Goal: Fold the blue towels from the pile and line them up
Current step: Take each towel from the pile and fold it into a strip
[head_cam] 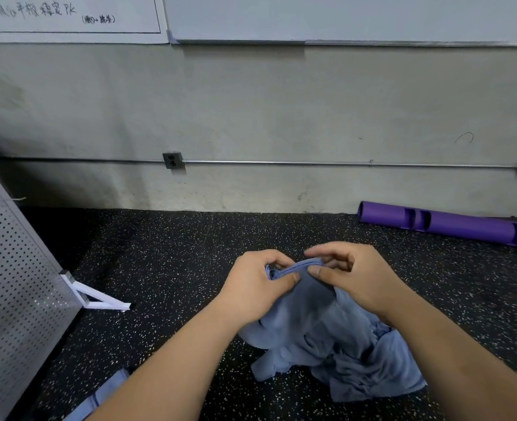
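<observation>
Off to the left of the left hand (257, 288), low beside the forearm, a strip of blue cloth (106, 393) is lying on the speckled rubber floor (175, 253). Whether it is a folded towel starting the row I cannot tell, as the arm is covering most of it. The left hand is pinching, thumb against curled fingers, the left end of a stitched hem (296, 268) of a blue towel (305, 311). That hem is running nearly level from the left hand to the right, rising slightly toward the right. The right hand (352, 276) is sitting just beside the left, thumb and forefinger nipping the hem's other end, the remaining fingers loosely curled. Both hands are thus clamped on the same edge, close together, thumbs almost touching. Below the hands and nearer the person, the towel's body is hanging down and merging into the crumpled pile (366, 372), which is lying between the two forearms and under the right one. Where the held towel ends and the pile begins is unclear. As a judgement, the coming move is turning on this hem. The hands would need to slide apart along its left-right line to find the corners, each hand equally near its own end, while lifting the cloth free of the pile below.
</observation>
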Motion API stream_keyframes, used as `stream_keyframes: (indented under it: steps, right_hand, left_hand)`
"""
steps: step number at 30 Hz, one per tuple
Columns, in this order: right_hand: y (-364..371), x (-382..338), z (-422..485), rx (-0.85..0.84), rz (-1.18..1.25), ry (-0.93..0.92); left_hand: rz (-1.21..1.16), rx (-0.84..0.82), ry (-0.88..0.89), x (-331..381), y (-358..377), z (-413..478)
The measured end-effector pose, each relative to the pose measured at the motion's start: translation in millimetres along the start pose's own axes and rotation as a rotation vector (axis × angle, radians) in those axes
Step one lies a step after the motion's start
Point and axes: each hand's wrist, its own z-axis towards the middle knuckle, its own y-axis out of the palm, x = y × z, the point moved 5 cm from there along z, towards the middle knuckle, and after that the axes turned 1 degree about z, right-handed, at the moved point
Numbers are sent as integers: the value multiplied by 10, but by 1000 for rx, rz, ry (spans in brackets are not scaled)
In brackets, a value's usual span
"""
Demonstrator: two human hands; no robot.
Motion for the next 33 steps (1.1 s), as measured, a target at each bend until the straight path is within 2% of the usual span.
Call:
stream_keyframes:
  steps: [3,6,9,11,13,16,21,24,27,30,33]
  right_hand:
    - [-51,26,-4,38,-141,10]
    - [-274,125,15,263,-124,30]
    - [-575,263,3,467,-4,68]
    - [-693,324,-7,495,55,74]
    - [-705,361,-9,464,76,71]
    - [-696,412,-1,448,97,76]
    - [-830,527,-12,474,115,110]
    - [-859,548,-48,456,137,138]
    - [-900,523,-80,483,123,125]
    - [-929,496,-109,481,105,114]
    - [-951,514,-124,442,-38,112]
  left_hand:
    - [97,70,28,-17,-63,11]
    - [117,309,-48,-93,-324,71]
    - [-114,550,-213,-204,-653,63]
    - [-269,611,-300,-255,-773,39]
    - [-324,595,-328,-250,-799,26]
    - [-399,481,-337,-259,-789,41]
    - [-549,284,-262,-207,-760,85]
    - [-614,224,-272,-207,-705,74]
    - [-427,219,-266,-278,-713,47]
    - [-52,193,-178,-378,-799,37]
    - [315,190,-105,-380,-860,7]
